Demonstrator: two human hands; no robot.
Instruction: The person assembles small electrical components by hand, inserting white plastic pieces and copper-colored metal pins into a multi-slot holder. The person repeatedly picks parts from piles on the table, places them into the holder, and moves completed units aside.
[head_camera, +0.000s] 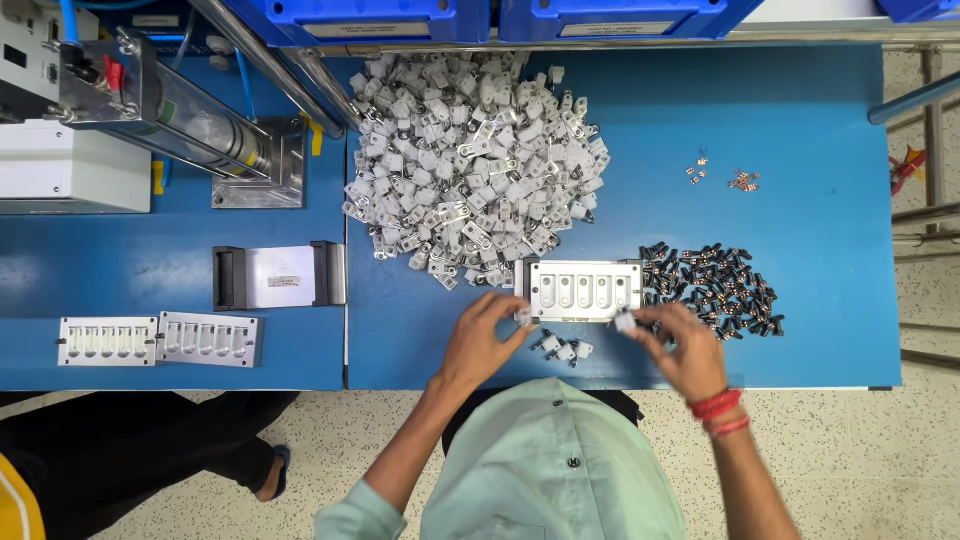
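**Pinching small parts at both ends of a slotted metal fixture**

Sitting between the 2 hands is a grey metal fixture plate (583, 291) with 5 upright slots in a row, its long axis running left to right across the blue worktop (820, 250). The left hand (483, 335) is at the plate's lower-left corner, fingers (516, 312) curled together around a small white piece that touches the plate's edge; how tightly they close cannot be told. The right hand (683, 348) is at the lower-right corner, fingers (640, 328) pinching a small white clip part (625, 322) just below and to the right of the last slot. That slot lies up and to the left of the right fingertips, so the right hand is the nearer one to it, while the left hand is nearer the first slot.

Between the 2 wrists, just toward the body from the plate, lie a few loose white-and-dark assembled pieces (563, 348). Beyond the left fingers is a large heap of white plastic clips (475, 160); beyond the right fingers is a scatter of small black parts (715, 285), touching the plate's right end. Farther off to the right are a few copper-coloured bits (725, 178). Far to the left of the left hand rest 2 more slotted plates (160, 340) and a black-ended holder (279, 276).
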